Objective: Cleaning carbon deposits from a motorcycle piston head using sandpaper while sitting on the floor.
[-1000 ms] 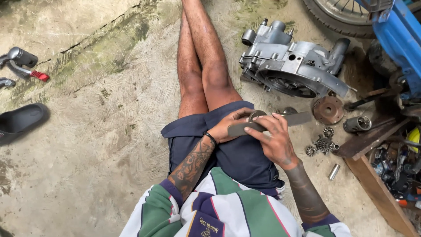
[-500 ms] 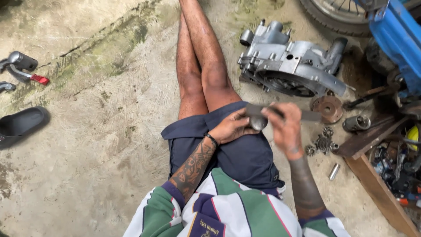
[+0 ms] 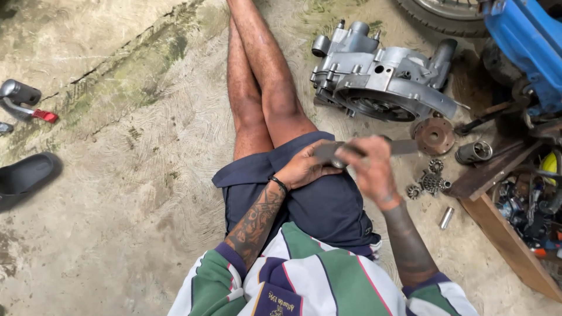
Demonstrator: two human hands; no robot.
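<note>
Person seated on a rough, swirl-troweled grey concrete floor [image 3: 117, 193], bare legs stretched ahead, dark navy shorts, green, white and purple striped shirt with a small dark rectangular label patch at the chest, low in view. Left hand [image 3: 304, 169], tattooed forearm with a black wristband, is closed around the near end of a long flat grey metal bar [image 3: 404, 146] held over the lap. Right hand [image 3: 374, 172] is blurred, fingers curled over the bar's middle; the bar's far end pokes out past it toward the right, above the floor. What the hands grip besides the bar cannot be told. Just beyond the knees lies a bulky cast silver-grey metal engine casing [image 3: 380, 79], ribbed and bossed, with a round dark opening. Beside it, a rusty brown round metal disc [image 3: 434, 136] with a centre hole, then a short shiny steel cylinder sleeve [image 3: 474, 152]. Near the right hand on the floor: a cluster of small grey toothed gears [image 3: 430, 181] and a small plain steel pin [image 3: 446, 217]. At right, an open brown wooden box [image 3: 503, 234] crammed with mixed parts, one yellow. Top right, a glossy blue vehicle body panel [image 3: 527, 41] and black rubber tyre [image 3: 439, 14]. Far left, a black rubber sandal [image 3: 26, 175] and a grey metal lever with red tip [image 3: 26, 100].
</note>
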